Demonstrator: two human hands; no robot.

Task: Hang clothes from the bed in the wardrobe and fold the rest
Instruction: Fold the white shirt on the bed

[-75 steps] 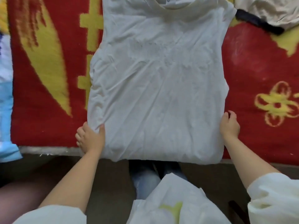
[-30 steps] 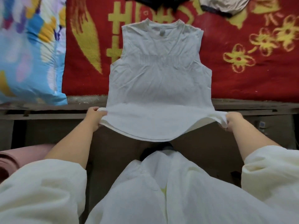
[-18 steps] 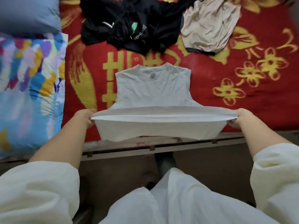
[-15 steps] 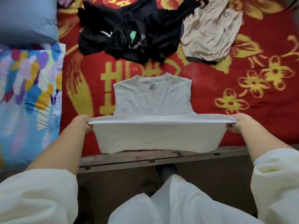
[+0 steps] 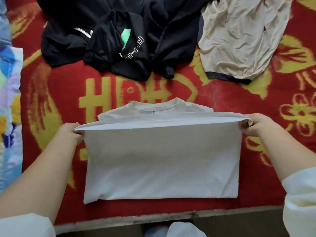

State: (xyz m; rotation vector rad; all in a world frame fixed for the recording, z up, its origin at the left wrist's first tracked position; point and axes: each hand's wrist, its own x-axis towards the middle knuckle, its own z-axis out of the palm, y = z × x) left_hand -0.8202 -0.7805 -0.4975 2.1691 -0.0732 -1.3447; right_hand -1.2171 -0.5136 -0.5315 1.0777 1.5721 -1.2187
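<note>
While the white cotton T-shirt [image 5: 160, 161] is lying on the red and yellow patterned bed blanket [image 5: 56, 93], the left hand [image 5: 71, 132] and right hand [image 5: 261, 124] are each pinching a corner of its lifted hem edge, holding it above the collar. Beyond it, a heap of black clothes [image 5: 119, 36] and a beige garment [image 5: 239, 38] are lying on the blanket.

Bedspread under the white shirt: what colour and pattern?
Red bedspread with yellow motifs, flowers among them, seen in the head view.
</note>
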